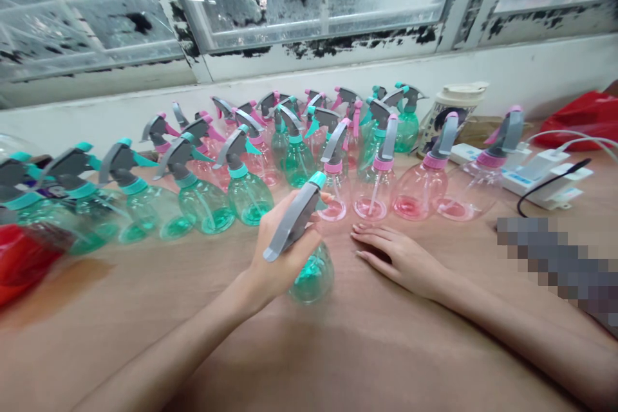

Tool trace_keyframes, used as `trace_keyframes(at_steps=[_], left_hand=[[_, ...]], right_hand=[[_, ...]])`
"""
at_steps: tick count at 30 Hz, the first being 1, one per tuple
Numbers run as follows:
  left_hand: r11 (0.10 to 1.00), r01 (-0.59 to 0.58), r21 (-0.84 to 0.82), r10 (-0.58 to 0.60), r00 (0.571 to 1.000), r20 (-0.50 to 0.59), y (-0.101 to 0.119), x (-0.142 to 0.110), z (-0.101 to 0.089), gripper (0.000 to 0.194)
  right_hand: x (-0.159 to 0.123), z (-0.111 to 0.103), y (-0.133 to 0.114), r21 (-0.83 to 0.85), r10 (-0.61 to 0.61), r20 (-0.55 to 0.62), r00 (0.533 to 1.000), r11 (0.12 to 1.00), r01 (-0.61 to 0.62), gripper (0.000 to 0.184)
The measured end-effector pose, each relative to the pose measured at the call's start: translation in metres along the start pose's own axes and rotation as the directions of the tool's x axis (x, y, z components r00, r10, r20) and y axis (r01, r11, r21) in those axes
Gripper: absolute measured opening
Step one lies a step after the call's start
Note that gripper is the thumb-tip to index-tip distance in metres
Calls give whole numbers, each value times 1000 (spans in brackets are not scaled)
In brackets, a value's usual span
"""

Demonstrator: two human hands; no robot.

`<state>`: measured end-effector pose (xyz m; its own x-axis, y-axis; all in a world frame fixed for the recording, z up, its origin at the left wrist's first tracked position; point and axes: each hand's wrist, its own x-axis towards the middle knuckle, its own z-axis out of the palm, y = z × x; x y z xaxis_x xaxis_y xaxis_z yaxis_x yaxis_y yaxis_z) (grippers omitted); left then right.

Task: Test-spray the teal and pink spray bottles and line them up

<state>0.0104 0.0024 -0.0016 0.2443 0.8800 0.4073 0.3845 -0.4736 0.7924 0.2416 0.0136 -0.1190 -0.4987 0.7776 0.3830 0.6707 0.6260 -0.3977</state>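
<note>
My left hand [277, 251] is wrapped round the neck of a green spray bottle [313, 275] near the middle of the table. Its grey trigger head with a turquoise nozzle tip rises above my fingers; the collar and trigger are mostly hidden by the hand. To the right, my right hand [398, 257] lies on the tabletop with its fingers stretched out, holding nothing. Just beyond those fingertips stands a pink spray bottle [371, 196]. Behind my left hand is another green spray bottle [251, 196], part of a front row of green and pink ones.
Several more spray bottles crowd the back by the wall. A paper cup [449, 119] and a white power strip [545, 174] with cables are at the right. Red plastic bags lie at far left [24, 264] and far right [579, 119]. A blurred-out patch covers the right edge.
</note>
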Motion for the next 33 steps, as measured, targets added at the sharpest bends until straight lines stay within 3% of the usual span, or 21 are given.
trace_keyframes(at_steps=[10, 17, 33], left_hand=[[1000, -6, 28, 6, 1000, -8, 2, -2, 1, 10], [1000, -10, -20, 11, 1000, 21, 1, 0, 1, 20], [1000, 0, -21, 0, 1000, 5, -1, -1, 1, 19]], right_hand=[[0, -1, 0, 28, -12, -19, 1000, 1000, 12, 34], [0, -1, 0, 25, -5, -21, 1000, 1000, 6, 35], [0, 0, 1, 24, -8, -27, 1000, 1000, 8, 34]])
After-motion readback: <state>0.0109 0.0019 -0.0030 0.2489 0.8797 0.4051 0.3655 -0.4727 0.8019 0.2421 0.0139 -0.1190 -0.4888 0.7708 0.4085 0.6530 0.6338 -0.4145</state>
